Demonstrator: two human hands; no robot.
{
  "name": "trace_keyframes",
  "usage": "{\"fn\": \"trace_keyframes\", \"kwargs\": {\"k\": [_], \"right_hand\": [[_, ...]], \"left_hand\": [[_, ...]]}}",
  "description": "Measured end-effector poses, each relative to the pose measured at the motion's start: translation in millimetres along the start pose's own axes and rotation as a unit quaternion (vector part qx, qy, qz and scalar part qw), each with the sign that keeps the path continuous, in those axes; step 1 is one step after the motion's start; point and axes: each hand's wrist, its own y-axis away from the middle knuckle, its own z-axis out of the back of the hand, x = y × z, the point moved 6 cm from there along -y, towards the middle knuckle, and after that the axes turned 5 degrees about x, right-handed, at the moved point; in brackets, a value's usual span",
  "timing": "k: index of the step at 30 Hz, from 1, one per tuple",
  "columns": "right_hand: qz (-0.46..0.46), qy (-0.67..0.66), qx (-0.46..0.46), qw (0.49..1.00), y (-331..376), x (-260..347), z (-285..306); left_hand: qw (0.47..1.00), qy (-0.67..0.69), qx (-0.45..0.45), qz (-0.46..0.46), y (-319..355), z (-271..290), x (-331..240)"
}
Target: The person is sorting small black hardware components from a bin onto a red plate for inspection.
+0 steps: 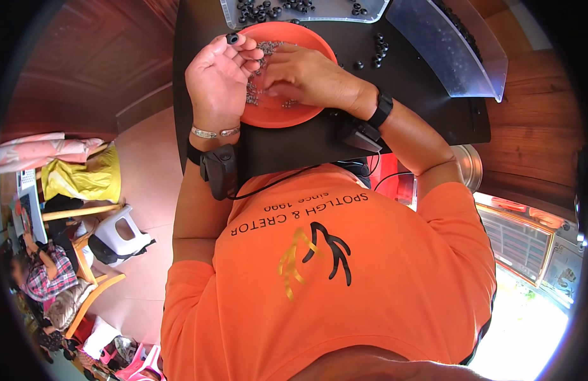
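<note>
1 left hand (216, 77), fingertips pinching 1 black bead (232, 39), 1 right hand (311, 75), fingers curled over grey bits (252, 95) in 1 orange bowl (284, 118), cannot tell its hold

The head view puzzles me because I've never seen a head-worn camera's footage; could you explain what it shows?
There's no machine here: these are a person's two bare hands. The left of two fisheye cameras on their head looks down, so straight edges bend near the rim. The left hand holds a small round black bead at its fingertips. The right hand reaches into a round orange-red bowl with tiny grey pieces; whether it grips any is unclear. The dark table also bears loose black beads and clear plastic containers.
</note>
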Motion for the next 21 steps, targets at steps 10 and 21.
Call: {"fn": "trace_keyframes", "kwargs": {"k": [10,21], "right_hand": [[-0.148,-0.426,-0.075,0.889,10.9,-36.9,20.4],[-0.092,-0.554,-0.189,0.805,16.2,-44.9,32.4]], "left_hand": [[1.0,-0.005,0.011,0.004,3.2,-2.4,2.1],[0.996,-0.059,0.056,0.037,7.1,-18.6,21.8]]}}
